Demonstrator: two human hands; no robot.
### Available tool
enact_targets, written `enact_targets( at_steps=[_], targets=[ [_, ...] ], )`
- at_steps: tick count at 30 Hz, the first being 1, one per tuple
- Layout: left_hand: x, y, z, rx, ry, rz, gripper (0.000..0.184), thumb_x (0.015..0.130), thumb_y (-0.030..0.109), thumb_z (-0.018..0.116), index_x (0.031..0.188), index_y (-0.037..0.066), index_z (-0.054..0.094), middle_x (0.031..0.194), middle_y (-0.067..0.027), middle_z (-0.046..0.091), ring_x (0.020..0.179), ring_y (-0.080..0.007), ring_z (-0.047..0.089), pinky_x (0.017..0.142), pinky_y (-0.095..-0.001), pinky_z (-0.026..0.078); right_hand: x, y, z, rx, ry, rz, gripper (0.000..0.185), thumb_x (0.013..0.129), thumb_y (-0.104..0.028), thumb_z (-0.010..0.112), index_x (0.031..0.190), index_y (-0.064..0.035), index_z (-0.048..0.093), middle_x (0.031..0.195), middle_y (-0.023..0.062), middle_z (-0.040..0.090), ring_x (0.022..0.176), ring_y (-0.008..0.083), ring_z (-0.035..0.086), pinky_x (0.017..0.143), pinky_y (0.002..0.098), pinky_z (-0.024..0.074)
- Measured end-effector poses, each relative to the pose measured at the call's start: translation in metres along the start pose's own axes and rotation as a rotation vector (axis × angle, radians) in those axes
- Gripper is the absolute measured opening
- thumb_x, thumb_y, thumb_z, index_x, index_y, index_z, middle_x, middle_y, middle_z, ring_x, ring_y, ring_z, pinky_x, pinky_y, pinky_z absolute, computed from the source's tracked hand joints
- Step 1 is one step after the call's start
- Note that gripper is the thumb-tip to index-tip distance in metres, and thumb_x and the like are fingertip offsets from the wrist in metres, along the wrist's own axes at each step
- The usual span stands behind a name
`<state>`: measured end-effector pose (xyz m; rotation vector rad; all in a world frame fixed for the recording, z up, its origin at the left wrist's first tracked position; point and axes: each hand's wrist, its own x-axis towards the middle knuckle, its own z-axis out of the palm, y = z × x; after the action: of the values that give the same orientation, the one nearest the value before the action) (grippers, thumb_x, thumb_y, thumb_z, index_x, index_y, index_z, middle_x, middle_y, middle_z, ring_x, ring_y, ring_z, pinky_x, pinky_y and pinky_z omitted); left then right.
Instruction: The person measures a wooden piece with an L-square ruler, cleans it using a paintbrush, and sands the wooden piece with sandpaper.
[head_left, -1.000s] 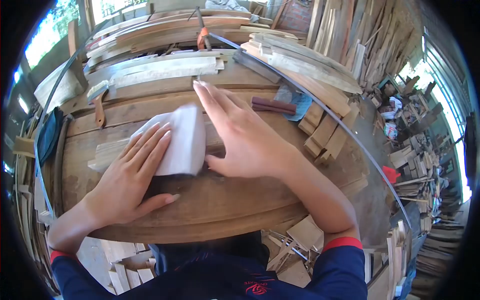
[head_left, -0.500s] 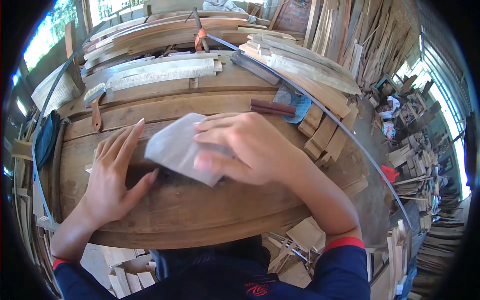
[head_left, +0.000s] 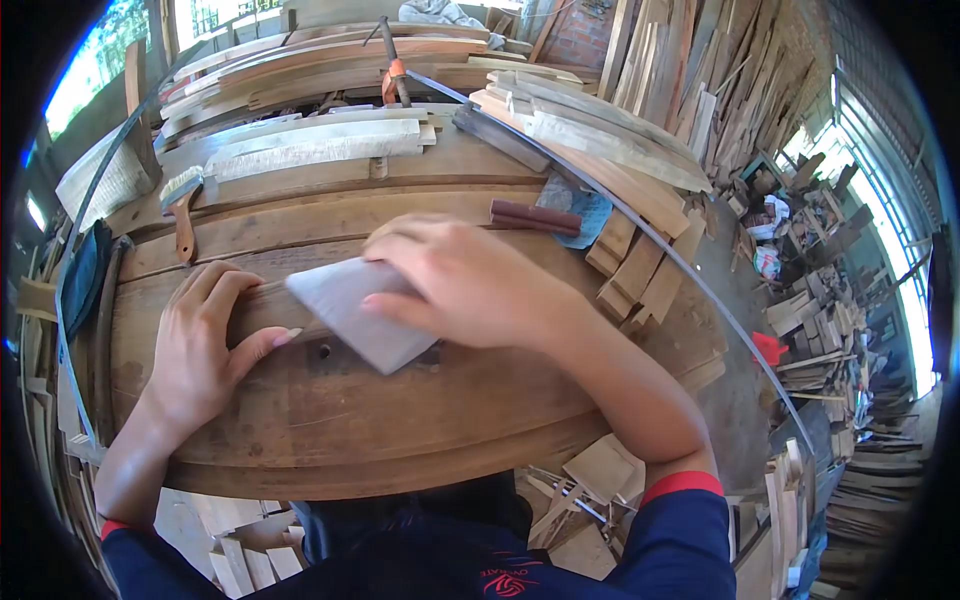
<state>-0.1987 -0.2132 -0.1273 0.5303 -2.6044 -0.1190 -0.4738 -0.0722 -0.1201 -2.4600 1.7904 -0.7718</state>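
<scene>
A pale grey, squarish sheet (head_left: 360, 312) lies tilted over the middle of the wooden workbench (head_left: 400, 420). My right hand (head_left: 455, 280) holds it at its right side, thumb on top and fingers bent over the upper edge. Under and left of the sheet, part of a wooden piece (head_left: 268, 308) shows. My left hand (head_left: 200, 335) is curled around the left end of that piece, with its thumb along the near side. The rest of the piece is hidden by the sheet and my hands.
A brush (head_left: 183, 215) lies at the back left. Dark red rolls (head_left: 535, 215) rest beside a blue sheet (head_left: 590, 222) and wooden blocks (head_left: 635, 262) on the right. Stacked boards (head_left: 320, 145) and an orange-handled tool (head_left: 393, 80) stand farther back.
My left hand has moved off the sheet and its fingers have curled onto the wooden piece. My right hand has taken hold of the sheet, which is now turned and slightly farther left than half a second ago.
</scene>
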Motion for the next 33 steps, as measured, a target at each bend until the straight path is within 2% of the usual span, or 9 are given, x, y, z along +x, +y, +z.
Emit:
enact_targets(
  at_steps=[4,7,10,13,16,19,25,33],
  targets=[
    [-0.008,0.005,0.008,0.020,0.119,0.053,0.058,0.075,0.037,0.091,0.113,0.002,0.064,0.107,-0.0146,0.069,0.096,-0.0377,0.068,0.087,-0.0460,0.054,0.004,-0.020,-0.001,0.011,-0.069,0.123,0.041,0.096,-0.030,0.074,0.121,0.0027,0.072,0.112,0.0209,0.076,0.101,0.0384,0.074,0.092,0.0427,0.0579],
    [-0.011,0.009,-0.001,0.087,0.142,0.148,0.062,0.071,0.038,0.094,0.114,0.003,0.064,0.107,-0.0134,0.071,0.094,-0.0371,0.069,0.087,-0.0447,0.054,-0.009,-0.001,-0.028,0.028,-0.081,0.118,0.043,0.093,-0.028,0.078,0.123,0.0021,0.072,0.109,0.0218,0.077,0.097,0.0377,0.075,0.089,0.0415,0.0586],
    [-0.009,0.010,-0.007,0.056,0.116,0.137,0.063,0.068,0.033,0.096,0.114,0.003,0.064,0.106,-0.0134,0.072,0.095,-0.0354,0.070,0.087,-0.0439,0.054,-0.007,-0.001,-0.032,0.058,-0.079,0.074,0.042,0.089,-0.027,0.081,0.119,0.0027,0.074,0.108,0.0219,0.077,0.096,0.0373,0.075,0.088,0.0405,0.0581],
    [-0.007,0.009,-0.005,-0.099,0.116,0.014,0.061,0.065,0.025,0.098,0.113,0.004,0.066,0.102,-0.0127,0.072,0.095,-0.0338,0.069,0.087,-0.0437,0.054,-0.001,-0.011,-0.022,0.057,-0.066,0.082,0.041,0.087,-0.025,0.083,0.115,0.0034,0.075,0.106,0.0207,0.076,0.095,0.0373,0.074,0.088,0.0404,0.0574],
    [-0.007,0.006,-0.009,-0.099,0.117,0.019,0.056,0.063,0.019,0.098,0.109,0.005,0.069,0.099,-0.0122,0.072,0.094,-0.0327,0.068,0.086,-0.0429,0.054,-0.003,-0.012,-0.023,0.030,-0.110,0.079,0.042,0.085,-0.024,0.085,0.115,0.0030,0.075,0.104,0.0198,0.076,0.095,0.0378,0.073,0.088,0.0412,0.0567],
    [-0.007,0.010,-0.011,-0.042,0.111,0.072,0.053,0.062,0.018,0.098,0.105,0.004,0.071,0.098,-0.0116,0.072,0.092,-0.0323,0.068,0.085,-0.0422,0.053,-0.004,-0.023,-0.048,0.065,-0.175,0.106,0.041,0.084,-0.023,0.085,0.115,0.0027,0.075,0.105,0.0202,0.075,0.097,0.0383,0.072,0.088,0.0418,0.0568],
    [-0.005,0.012,-0.006,-0.120,0.115,0.025,0.052,0.062,0.015,0.098,0.105,0.004,0.071,0.096,-0.0112,0.071,0.092,-0.0323,0.068,0.085,-0.0420,0.053,0.000,-0.023,-0.001,0.113,0.034,0.010,0.038,0.085,-0.022,0.085,0.114,0.0005,0.073,0.105,0.0189,0.075,0.097,0.0384,0.073,0.088,0.0425,0.0572],
    [-0.008,0.012,-0.007,-0.176,0.139,0.021,0.055,0.064,0.012,0.097,0.112,0.005,0.071,0.100,-0.0121,0.072,0.095,-0.0306,0.069,0.085,-0.0398,0.054,-0.002,-0.014,-0.021,0.112,-0.107,0.096,0.042,0.088,-0.024,0.083,0.120,-0.0002,0.067,0.109,0.0217,0.075,0.099,0.0403,0.073,0.090,0.0433,0.0569]
  ],
)
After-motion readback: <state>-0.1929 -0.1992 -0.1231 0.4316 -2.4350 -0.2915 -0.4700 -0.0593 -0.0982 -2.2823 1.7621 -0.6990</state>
